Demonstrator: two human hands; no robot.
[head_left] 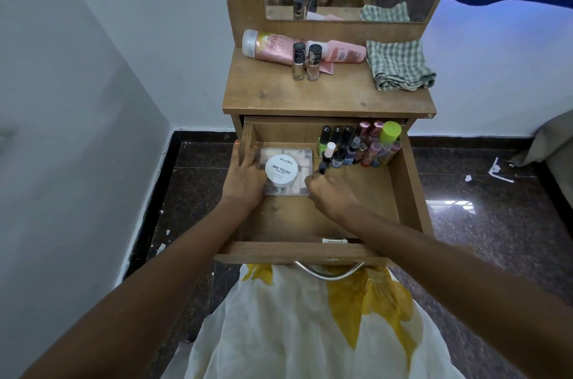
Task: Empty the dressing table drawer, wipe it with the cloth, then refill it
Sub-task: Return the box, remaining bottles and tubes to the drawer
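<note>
Open drawer (406, 189), left half: a clear box (299, 153) topped by a white "NAIL POLISH" tub (282, 173) is gripped at its left edge by the left hand (245, 182). Just right of the box, a small dark-capped bottle (322, 167) is pinched by the right hand (333, 194). The checked cloth (400, 65) is seen on the tabletop.

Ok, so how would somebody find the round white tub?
Look in the open drawer under the dressing table top. At its left side lies a clear flat box, and the tub sits on it. It is the only round white thing there, with NAIL POLISH printed on its lid.
</note>
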